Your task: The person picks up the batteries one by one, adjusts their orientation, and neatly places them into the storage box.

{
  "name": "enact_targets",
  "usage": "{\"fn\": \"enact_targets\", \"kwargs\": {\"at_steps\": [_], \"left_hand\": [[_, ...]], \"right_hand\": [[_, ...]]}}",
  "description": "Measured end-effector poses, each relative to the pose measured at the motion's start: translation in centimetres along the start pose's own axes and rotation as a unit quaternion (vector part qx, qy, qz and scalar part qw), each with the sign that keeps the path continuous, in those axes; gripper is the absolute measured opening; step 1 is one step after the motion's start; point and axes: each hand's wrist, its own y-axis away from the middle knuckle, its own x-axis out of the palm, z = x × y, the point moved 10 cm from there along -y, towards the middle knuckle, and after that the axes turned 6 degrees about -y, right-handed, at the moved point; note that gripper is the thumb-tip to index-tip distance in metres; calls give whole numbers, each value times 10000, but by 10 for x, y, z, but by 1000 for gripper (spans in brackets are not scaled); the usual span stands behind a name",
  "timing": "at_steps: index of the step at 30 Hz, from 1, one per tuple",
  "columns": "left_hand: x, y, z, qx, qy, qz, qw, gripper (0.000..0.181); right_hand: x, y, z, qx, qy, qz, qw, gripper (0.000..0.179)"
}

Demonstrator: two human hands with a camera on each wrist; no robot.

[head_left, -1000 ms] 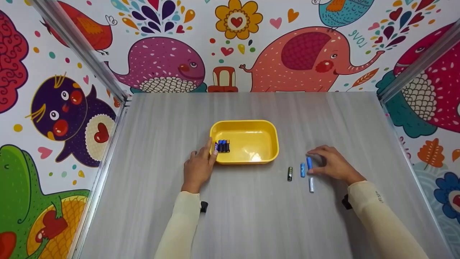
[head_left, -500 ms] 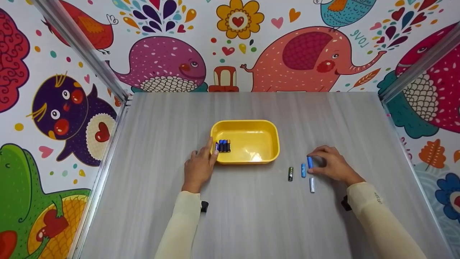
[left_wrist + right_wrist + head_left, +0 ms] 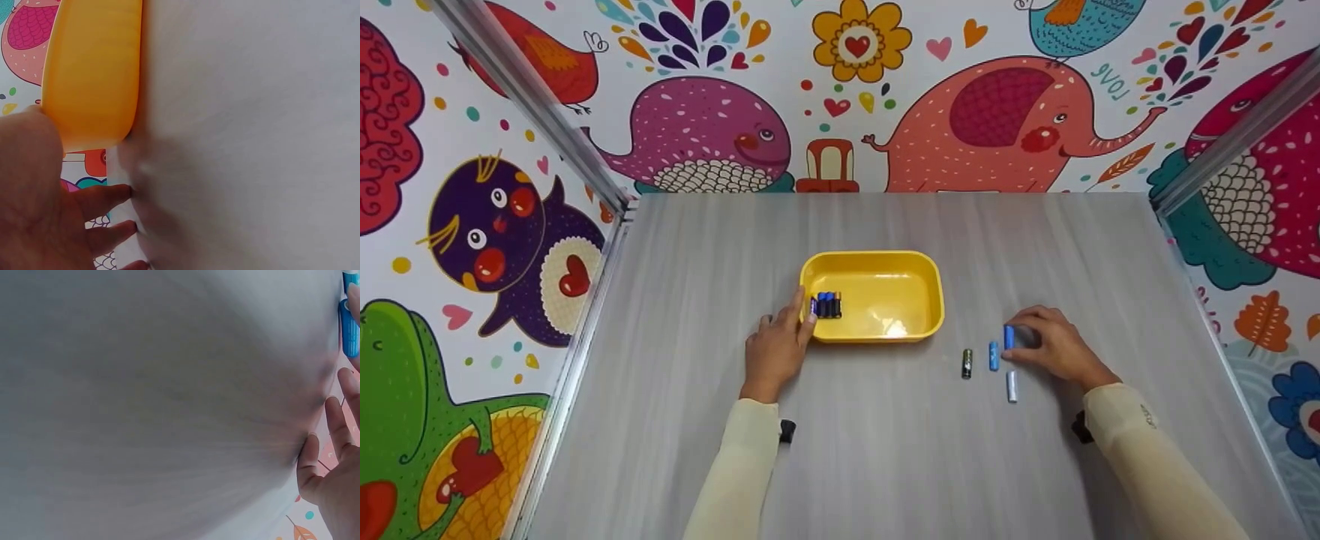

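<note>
My right hand (image 3: pixel 1054 345) pinches a blue battery (image 3: pixel 1009 337) between thumb and forefinger, close over the table. In the right wrist view, only part of that blue battery (image 3: pixel 349 329) shows at the edge, while the other fingers spread down to the tabletop. A light blue battery (image 3: pixel 994 355) lies just left of it, a silver one (image 3: pixel 1012 387) nearer the person, and a dark green one (image 3: pixel 967 363) farther left. My left hand (image 3: pixel 776 352) rests at the left end of the yellow tray (image 3: pixel 934 300), thumb over the rim, other fingers straight and touching the table (image 3: pixel 253 140).
Several dark batteries (image 3: pixel 828 305) stand in a row inside the tray against its left side. Walls with cartoon animals (image 3: pixel 975 127) border the table at the back and sides, with metal rails (image 3: pixel 562 142) at the corners.
The blue battery in my right hand has straightened a little and shifted slightly away from the person. The left hand, the tray and the other batteries stay put.
</note>
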Motion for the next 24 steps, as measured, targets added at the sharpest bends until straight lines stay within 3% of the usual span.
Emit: {"fn": "enact_targets", "kwargs": {"at_steps": [10,24], "left_hand": [[0,0,1,-18,27,41,10000,62],[-1,0,1,39,59,-100,9999,61]], "right_hand": [[-3,-8,7,65,-162,-144,9997,52],[-6,-34,42,-160,-400,-336,9985,54]]}}
